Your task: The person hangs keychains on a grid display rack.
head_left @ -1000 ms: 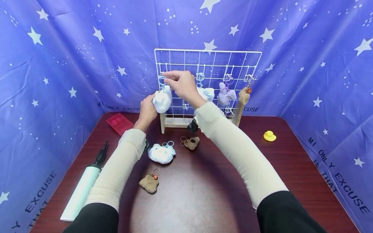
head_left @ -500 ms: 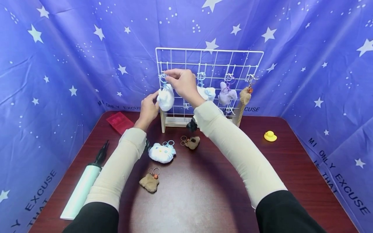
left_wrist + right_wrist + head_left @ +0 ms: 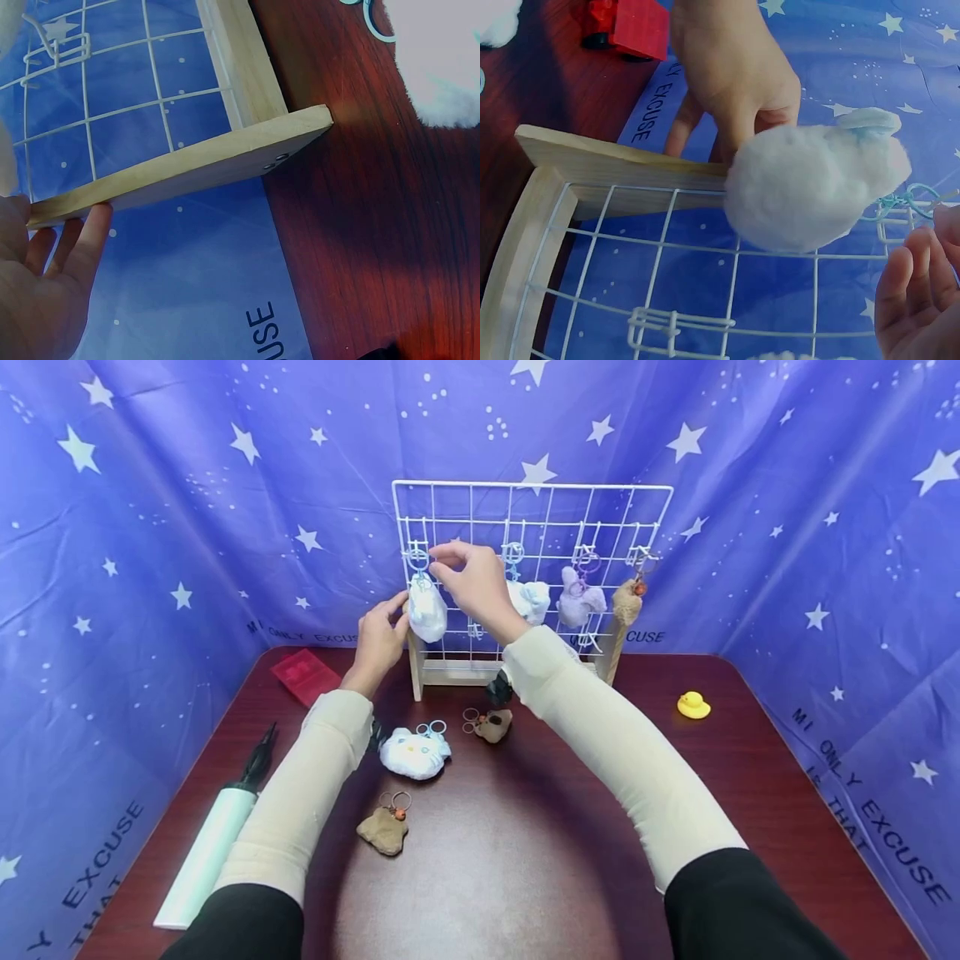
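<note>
A white plush keychain (image 3: 429,610) hangs by its light blue ring (image 3: 417,557) from the leftmost hook of a white wire grid rack (image 3: 532,486). My right hand (image 3: 476,581) is just right of that ring, its thumb and index fingertip close together and apart from the ring. Beside the plush, my left hand (image 3: 378,639) touches the rack's left wooden post (image 3: 172,161) with extended fingers; its thumb is partly hidden. Further right on the grid hang another white plush keychain (image 3: 530,600), a purple one (image 3: 581,603) and a brown one (image 3: 627,603).
On the table lie a white cat-face plush keychain (image 3: 412,755) and two brown plush keychains, one near (image 3: 384,832) and one farther back (image 3: 493,726). A red plastic item (image 3: 306,677), a pale green pump-like cylinder (image 3: 206,856) and a yellow duck (image 3: 693,706) stand around them.
My right fingertips have let go of the blue ring and shifted slightly right. My left hand has come off the plush to the post's side, and the plush now hangs by itself.
</note>
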The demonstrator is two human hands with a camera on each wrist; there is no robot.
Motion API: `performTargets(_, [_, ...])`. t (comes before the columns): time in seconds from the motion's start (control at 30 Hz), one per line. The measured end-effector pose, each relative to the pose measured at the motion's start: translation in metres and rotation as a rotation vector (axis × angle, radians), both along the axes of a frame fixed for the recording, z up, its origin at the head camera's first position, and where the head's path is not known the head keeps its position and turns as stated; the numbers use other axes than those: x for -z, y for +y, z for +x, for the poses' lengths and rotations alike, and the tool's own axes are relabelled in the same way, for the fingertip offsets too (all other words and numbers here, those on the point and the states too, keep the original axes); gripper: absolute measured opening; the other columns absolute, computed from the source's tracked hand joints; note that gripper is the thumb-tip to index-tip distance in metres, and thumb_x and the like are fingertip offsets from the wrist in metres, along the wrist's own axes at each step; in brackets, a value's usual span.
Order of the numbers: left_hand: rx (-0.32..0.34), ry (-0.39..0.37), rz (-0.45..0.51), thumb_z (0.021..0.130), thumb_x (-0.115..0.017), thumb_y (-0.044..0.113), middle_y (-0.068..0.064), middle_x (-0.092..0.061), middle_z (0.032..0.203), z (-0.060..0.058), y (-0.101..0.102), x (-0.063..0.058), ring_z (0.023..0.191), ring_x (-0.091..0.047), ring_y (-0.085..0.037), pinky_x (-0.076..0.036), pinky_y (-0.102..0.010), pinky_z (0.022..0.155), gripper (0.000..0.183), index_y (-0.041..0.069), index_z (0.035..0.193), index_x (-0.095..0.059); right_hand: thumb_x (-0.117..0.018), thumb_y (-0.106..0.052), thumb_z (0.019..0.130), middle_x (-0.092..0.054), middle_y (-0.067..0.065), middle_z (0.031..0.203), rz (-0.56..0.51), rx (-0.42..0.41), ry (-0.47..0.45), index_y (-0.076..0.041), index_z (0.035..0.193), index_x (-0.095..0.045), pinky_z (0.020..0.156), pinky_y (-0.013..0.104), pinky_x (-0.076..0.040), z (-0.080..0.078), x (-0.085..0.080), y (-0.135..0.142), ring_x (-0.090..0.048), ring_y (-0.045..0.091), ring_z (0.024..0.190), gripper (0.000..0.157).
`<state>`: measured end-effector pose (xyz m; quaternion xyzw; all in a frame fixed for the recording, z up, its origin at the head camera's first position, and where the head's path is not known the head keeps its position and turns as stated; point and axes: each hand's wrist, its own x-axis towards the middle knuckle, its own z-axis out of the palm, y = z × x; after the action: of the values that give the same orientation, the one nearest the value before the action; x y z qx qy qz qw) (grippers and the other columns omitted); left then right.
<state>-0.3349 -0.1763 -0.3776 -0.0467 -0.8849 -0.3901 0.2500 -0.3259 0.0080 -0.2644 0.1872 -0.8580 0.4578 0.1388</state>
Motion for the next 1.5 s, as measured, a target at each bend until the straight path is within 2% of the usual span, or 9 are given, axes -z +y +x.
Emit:
performTargets(0.37, [-0.003, -0.071, 0.042, 0.097, -0.063, 0.011, -0.012, -0.066, 0.138, -0.001, -0.001, 0.002, 0.105, -0.072, -0.032, -0.057, -0.044, 0.095, 0.044, 0.017, 0.141, -0.063, -0.071, -0.024, 0.095, -0.079, 0.003, 0.106, -0.005, -0.087, -0.045, -0.014, 0.118, -0.076, 0.069, 0.025, -0.056, 0.019, 0.022, 0.047, -0.072, 0.017, 0.087, 0.025])
performTargets(0.5, [0.029, -0.079, 0.063, 0.099, -0.065, 0.016, -0.010, -0.065, 0.140, 0.000, -0.003, -0.003, 0.108, -0.073, -0.030, -0.061, -0.042, 0.088, 0.046, 0.019, 0.145, -0.059, -0.071, -0.023, 0.094, -0.079, 0.007, 0.107, 0.024, -0.105, -0.039, -0.014, 0.118, -0.076, 0.065, 0.025, -0.056, 0.025, 0.030, 0.072, -0.073, 0.021, 0.083, 0.026])
performTargets(0.73, [0.033, -0.075, 0.053, 0.098, -0.068, 0.017, -0.014, -0.061, 0.145, 0.013, -0.017, -0.009, 0.124, -0.066, -0.032, -0.050, -0.044, 0.109, 0.057, 0.015, 0.152, -0.050, -0.073, -0.022, 0.095, -0.078, 0.006, 0.105, 0.146, -0.098, 0.013, -0.015, 0.119, -0.077, 0.060, 0.021, -0.049, 0.043, 0.049, 0.119, -0.065, 0.015, 0.074, 0.025])
performTargets(0.87, [0.019, -0.103, 0.004, 0.098, -0.069, 0.022, -0.013, -0.063, 0.142, 0.032, -0.029, -0.013, 0.124, -0.066, -0.033, -0.049, -0.046, 0.110, 0.050, 0.013, 0.146, -0.057, -0.073, -0.024, 0.095, -0.078, 0.004, 0.098, 0.175, -0.051, 0.050, -0.018, 0.116, -0.079, 0.057, 0.021, -0.044, 0.055, 0.063, 0.150, -0.058, 0.012, 0.068, 0.023])
performTargets(1.1, [0.045, -0.189, -0.076, 0.099, -0.067, 0.030, -0.012, -0.070, 0.131, 0.082, -0.051, -0.016, 0.122, -0.065, -0.033, -0.048, -0.051, 0.105, 0.044, 0.015, 0.141, -0.063, -0.075, -0.022, 0.094, -0.078, 0.009, 0.092, 0.191, 0.037, 0.047, -0.017, 0.107, -0.081, 0.059, 0.019, -0.046, 0.063, 0.101, 0.204, -0.059, 0.005, 0.059, 0.016])
performTargets(1.2, [0.070, -0.248, -0.120, 0.099, -0.066, 0.031, -0.012, -0.077, 0.113, 0.104, -0.060, -0.013, 0.106, -0.071, -0.031, -0.049, -0.048, 0.099, 0.041, 0.016, 0.137, -0.065, -0.076, -0.022, 0.093, -0.078, 0.010, 0.087, 0.209, 0.119, 0.038, -0.017, 0.104, -0.081, 0.062, 0.017, -0.044, 0.062, 0.119, 0.224, -0.059, 0.000, 0.064, 0.014])
performTargets(1.33, [0.130, -0.336, -0.206, 0.100, -0.066, 0.031, -0.011, -0.078, 0.090, 0.130, -0.068, -0.004, 0.084, -0.072, -0.026, -0.051, -0.042, 0.080, 0.033, 0.017, 0.130, -0.071, -0.075, -0.020, 0.092, -0.078, 0.009, 0.090, 0.205, 0.215, 0.026, -0.012, 0.103, -0.079, 0.060, 0.014, -0.044, 0.053, 0.141, 0.247, -0.057, -0.007, 0.062, 0.014])
performTargets(1.4, [0.178, -0.369, -0.259, 0.099, -0.067, 0.029, -0.011, -0.078, 0.096, 0.140, -0.069, 0.005, 0.088, -0.071, -0.027, -0.053, -0.043, 0.076, 0.030, 0.017, 0.126, -0.073, -0.075, -0.018, 0.092, -0.077, 0.012, 0.090, 0.197, 0.246, 0.020, -0.009, 0.107, -0.076, 0.060, 0.013, -0.043, 0.047, 0.150, 0.255, -0.055, -0.009, 0.059, 0.017])
performTargets(1.5, [0.256, -0.401, -0.330, 0.097, -0.070, 0.024, -0.011, -0.078, 0.109, 0.153, -0.068, 0.022, 0.101, -0.072, -0.030, -0.057, -0.048, 0.084, 0.025, 0.015, 0.119, -0.076, -0.074, -0.017, 0.091, -0.077, 0.015, 0.098, 0.208, 0.289, 0.000, -0.007, 0.119, -0.071, 0.065, 0.014, -0.044, 0.040, 0.163, 0.265, -0.057, -0.006, 0.067, 0.030])
